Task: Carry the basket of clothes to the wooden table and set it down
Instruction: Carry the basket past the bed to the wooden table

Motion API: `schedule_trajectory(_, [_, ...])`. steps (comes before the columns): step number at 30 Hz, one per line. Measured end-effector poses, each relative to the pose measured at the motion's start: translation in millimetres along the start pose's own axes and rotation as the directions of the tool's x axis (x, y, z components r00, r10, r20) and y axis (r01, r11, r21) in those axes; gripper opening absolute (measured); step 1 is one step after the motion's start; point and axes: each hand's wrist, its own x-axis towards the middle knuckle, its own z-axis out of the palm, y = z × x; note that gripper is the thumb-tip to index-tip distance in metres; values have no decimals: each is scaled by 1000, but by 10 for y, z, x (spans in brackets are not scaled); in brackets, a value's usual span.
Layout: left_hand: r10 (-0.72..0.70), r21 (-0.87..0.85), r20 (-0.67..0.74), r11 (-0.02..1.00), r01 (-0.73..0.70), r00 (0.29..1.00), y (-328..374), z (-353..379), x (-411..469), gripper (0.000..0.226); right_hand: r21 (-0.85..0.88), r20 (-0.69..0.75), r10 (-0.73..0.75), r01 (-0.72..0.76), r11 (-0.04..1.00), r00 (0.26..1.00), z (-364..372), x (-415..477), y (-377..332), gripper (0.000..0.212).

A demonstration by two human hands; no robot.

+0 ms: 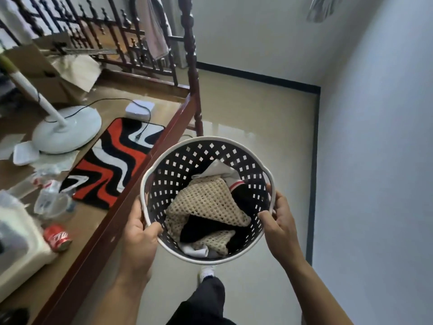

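A round basket [187, 156] with a white rim and dark perforated walls hangs in the air in front of me, over the pale floor. Inside lie clothes [208, 202]: a cream mesh knit, black pieces and a white piece with a red stripe. My left hand [140, 233] grips the rim on the near left, thumb inside. My right hand [278, 219] holds the rim on the right, thumb over the edge. To the left runs a wooden platform [131, 191] with a dark red-brown edge rail.
On the wooden surface lie a red, black and white rug [110, 165], a white fan base [68, 130] with cord, a cardboard box [46, 73], a plastic bottle [49, 195] and a red can [57, 238]. Carved posts and railing [194, 66] stand ahead. A wall closes the right side. My leg and shoe [207, 272] are below.
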Motion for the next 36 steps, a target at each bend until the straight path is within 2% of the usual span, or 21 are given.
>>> schedule_trajectory(4, [16,21,85,1000,-18,996,451,598,778,82,55,-64,1,2,999,998,-140,832,-244,53])
schedule_trajectory(7, [44,81,152,995,-57,987,771,1147,1306,85,114,-129,6,9,993,992,-322,1390,-361,45])
schedule_trajectory(10, [63,101,240,991,-89,969,1012,1759,1775,84,134,-227,45,-15,991,973,-552,1925,-390,48])
schedule_trajectory(12, [57,117,274,989,-93,960,1115,2189,2101,84,149,-279,79,-38,988,957,-703,2319,-374,42])
schedule_trajectory(16, [35,148,320,985,-86,947,1243,3084,2755,85,171,-304,117,-66,983,945,-1022,3332,-275,39])
schedule_trajectory(20, [16,144,295,988,-62,955,1579,3812,3295,84,162,-261,114,-73,984,958,-1325,4363,-370,40])
schedule_trajectory(24, [46,104,212,992,-69,976,1913,4255,3824,80,134,-165,63,-41,990,984,-1433,5368,-700,50])
schedule_trajectory(30, [50,35,86,998,-54,995,2188,4704,4731,79,75,-37,-5,8,997,999,-1277,6800,-1036,56])
schedule_trajectory(36, [22,-32,6,999,-22,1000,2405,5270,6079,87,2,32,-15,15,1000,999,-914,8393,-1207,57])
